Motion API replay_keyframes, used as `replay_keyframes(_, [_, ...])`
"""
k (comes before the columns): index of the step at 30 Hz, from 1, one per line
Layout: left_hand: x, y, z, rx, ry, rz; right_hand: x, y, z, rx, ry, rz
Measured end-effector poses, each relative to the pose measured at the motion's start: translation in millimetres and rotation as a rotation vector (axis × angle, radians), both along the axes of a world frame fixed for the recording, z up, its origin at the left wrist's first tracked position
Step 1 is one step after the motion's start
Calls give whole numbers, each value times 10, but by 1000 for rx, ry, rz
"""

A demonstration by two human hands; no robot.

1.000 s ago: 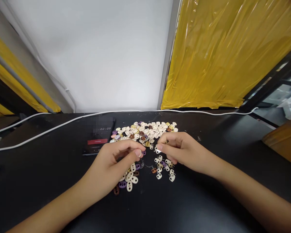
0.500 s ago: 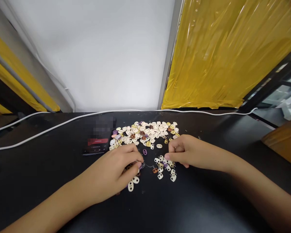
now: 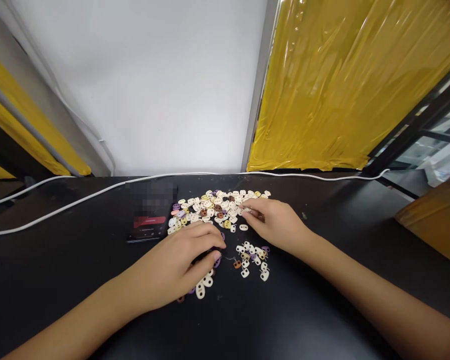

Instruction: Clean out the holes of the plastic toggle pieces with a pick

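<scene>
The right hand (image 3: pixel 279 222) is at the right side of the pile of small two-holed pieces (image 3: pixel 218 208), in the middle of the frame. Its thumb and forefinger are close together over the pieces; whether that grip has one between the tips, I cannot tell. The left hand (image 3: pixel 176 260), lower left of centre, has its thumb and forefinger a little apart above another group of pieces (image 3: pixel 200 291), which it partly covers.

Pieces this flat probably come up best by the edge, with the tips of thumb and forefinger; pressing from above may make them slide. Taking one from the fringe, like the loose white piece (image 3: pixel 243 227) just below the pile, should disturb the others least. The right forearm is best kept clear of the cluster with thin pins (image 3: pixel 252 257), right of the lower centre, which looks easy to scatter.

The surface (image 3: pixel 225 325) is black and glossy in the foreground. A phone (image 3: pixel 150 220) lies left of the pile, and a white cable (image 3: pixel 198 173) runs along the back. Behind stands a pale panel (image 3: pixel 180 90), with yellow plastic sheeting (image 3: pixel 315 90) at upper right and a brown box (image 3: pixel 435 210) at the right edge.
</scene>
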State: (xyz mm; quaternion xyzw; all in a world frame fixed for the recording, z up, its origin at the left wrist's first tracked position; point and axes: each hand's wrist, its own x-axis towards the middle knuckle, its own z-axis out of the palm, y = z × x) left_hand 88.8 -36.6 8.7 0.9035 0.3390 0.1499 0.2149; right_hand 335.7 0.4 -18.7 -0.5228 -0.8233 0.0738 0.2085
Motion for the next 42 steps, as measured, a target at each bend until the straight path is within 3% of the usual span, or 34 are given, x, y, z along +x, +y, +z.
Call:
replay_keyframes(4, [-10,17,-33,15,-6,-36,-84,36,1,33,-76,8])
replay_keyframes(13, [-30,113,-128,24,-33,40,-99,65,39,61,-153,44])
replay_keyframes(19, [-4,95,-75,17,-120,115,-66,113,41,130,-126,45])
replay_keyframes(21, [33,74,-50,-82,-268,198,-75,75,49,171,-82,1])
replay_keyframes(24, [113,32,-40,-407,-589,303,-149,-77,78,223,-11,-23])
replay_keyframes(26, [172,-11,-45,-611,-784,324,-224,-221,99,268,87,55])
replay_keyframes(29, [234,-95,-51,-772,-968,363,-313,-411,124,339,217,161])
replay_keyframes(34, [249,-190,-32,-828,-1056,353,-317,-516,154,299,379,221])
replay_keyframes(37, [267,-191,-26,-826,-1022,324,-298,-502,127,262,442,199])
replay_keyframes(42, [330,-196,-62,-784,-976,363,-331,-484,42,274,488,294])
